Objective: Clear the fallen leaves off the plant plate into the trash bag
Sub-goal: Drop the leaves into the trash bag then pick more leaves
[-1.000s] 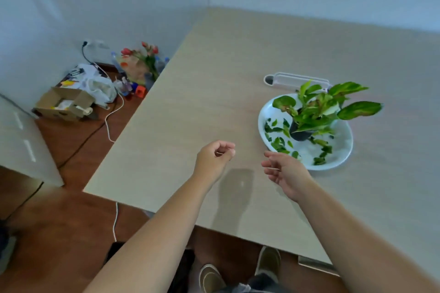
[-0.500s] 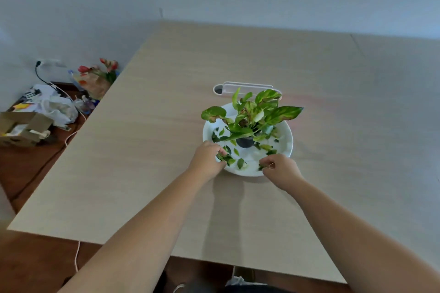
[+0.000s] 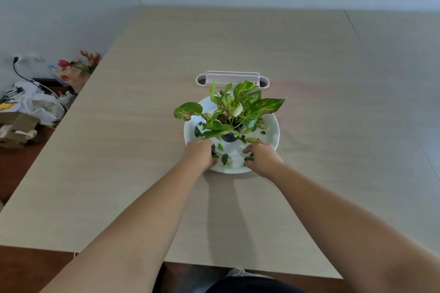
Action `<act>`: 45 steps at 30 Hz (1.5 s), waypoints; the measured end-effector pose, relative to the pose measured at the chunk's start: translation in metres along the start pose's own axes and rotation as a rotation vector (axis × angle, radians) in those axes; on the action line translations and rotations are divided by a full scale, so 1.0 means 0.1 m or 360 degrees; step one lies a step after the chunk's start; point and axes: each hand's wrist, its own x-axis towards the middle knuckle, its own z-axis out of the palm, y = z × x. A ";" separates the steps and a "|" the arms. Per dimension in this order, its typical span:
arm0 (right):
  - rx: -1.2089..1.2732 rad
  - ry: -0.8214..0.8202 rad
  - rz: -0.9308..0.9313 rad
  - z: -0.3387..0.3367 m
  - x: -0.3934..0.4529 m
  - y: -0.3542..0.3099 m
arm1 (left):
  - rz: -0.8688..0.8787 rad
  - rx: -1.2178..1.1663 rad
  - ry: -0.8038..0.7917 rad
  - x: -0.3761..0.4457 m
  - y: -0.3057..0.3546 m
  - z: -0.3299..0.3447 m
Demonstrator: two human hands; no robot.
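Observation:
A white plate (image 3: 272, 132) sits mid-table with a leafy potted plant (image 3: 234, 109) in a small dark pot (image 3: 229, 137) at its centre. Fallen leaves (image 3: 224, 158) lie scattered over the plate, mostly on the near and left side. My left hand (image 3: 199, 153) rests on the plate's near left part, fingers curled round leaves at its fingertips. My right hand (image 3: 261, 157) is on the near right part, fingers curled over dark leaves. A white plastic bag (image 3: 41, 105) lies on the floor to the far left.
A white slotted holder (image 3: 232, 78) stands just behind the plate. On the floor beside the table's left edge are a cardboard box (image 3: 17, 129), a bunch of flowers (image 3: 78, 66) and a black cable (image 3: 23, 76). The pale wooden table (image 3: 119, 150) reaches the back wall.
Both hands went from hovering over the bare table to the plate's near side and closed on leaves. The view swung to centre the plate.

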 end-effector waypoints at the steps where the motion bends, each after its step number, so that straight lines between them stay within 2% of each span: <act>1: -0.0015 -0.0029 -0.0010 0.02 0.04 -0.01 | -0.0004 0.0015 -0.0005 0.03 0.01 0.00; 5: -0.0033 -0.0128 -0.0084 0.11 0.15 -0.12 | 0.0005 0.0032 -0.0097 0.12 0.06 -0.03; 10: 0.0045 -0.0166 -0.0114 0.24 0.30 -0.21 | -0.0087 -0.0125 -0.0159 0.20 0.01 -0.04; 14: -0.0044 -0.0252 -0.0106 0.31 0.42 -0.25 | -0.0108 -0.0337 -0.0101 0.22 -0.06 -0.05; 19: -0.0225 -0.0373 -0.0222 0.38 0.52 -0.31 | -0.0076 -0.0425 -0.0068 0.18 -0.08 -0.16; 31: -0.0346 -0.0165 -0.0193 0.15 0.43 0.01 | 0.0075 -0.0477 -0.0131 0.24 -0.15 -0.08; 38: -0.0453 -0.0129 -0.0212 0.13 0.43 0.06 | 0.0111 -0.0213 -0.0164 0.22 -0.05 -0.02; 41: -0.0320 -0.0071 -0.0223 0.11 0.39 0.04 | 0.0107 -0.0311 -0.0247 0.26 -0.07 0.02; 43: -0.0202 -0.0122 -0.0231 0.11 0.36 0.03 | 0.0119 -0.0327 -0.0219 0.31 -0.11 0.08; 45: -0.0245 -0.0234 -0.0263 0.13 0.34 0.02 | 0.0122 -0.0274 -0.0220 0.31 -0.11 0.11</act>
